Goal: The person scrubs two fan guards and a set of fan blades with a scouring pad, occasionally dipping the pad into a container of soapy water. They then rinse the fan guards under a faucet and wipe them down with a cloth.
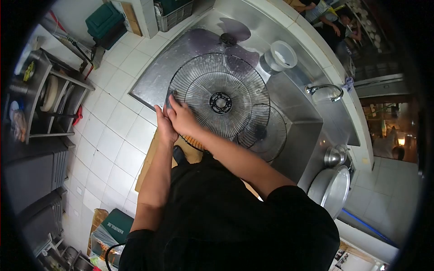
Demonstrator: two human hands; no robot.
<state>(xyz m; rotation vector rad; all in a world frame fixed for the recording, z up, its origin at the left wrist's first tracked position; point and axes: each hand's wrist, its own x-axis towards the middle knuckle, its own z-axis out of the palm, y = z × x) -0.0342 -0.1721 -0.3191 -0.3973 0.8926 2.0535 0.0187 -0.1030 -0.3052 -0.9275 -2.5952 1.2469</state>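
A round black wire fan grille [220, 74] with a dark hub ring is tilted over the sink's edge in front of me. My left hand [166, 131] is closed at its left rim, thumb side up. Crossing over from the right, my right hand [183, 116] presses close beside it, fingers bent at the same rim. Something small and dark grey shows at the right fingertips; I cannot tell what it is. Below the held grille, a second wire grille [275, 140] leans in the sink. Dark translucent fan blades [237, 29] lie on the steel drainboard behind.
A white plastic tub [284, 56] stands on the steel counter near the faucet [332, 88]. Metal basins [332, 192] lean at the right. Steel shelving [58, 106] lines the left, past the tiled floor [106, 144]. A green box [115, 226] sits behind me. Beyond the low wall is another person [332, 27].
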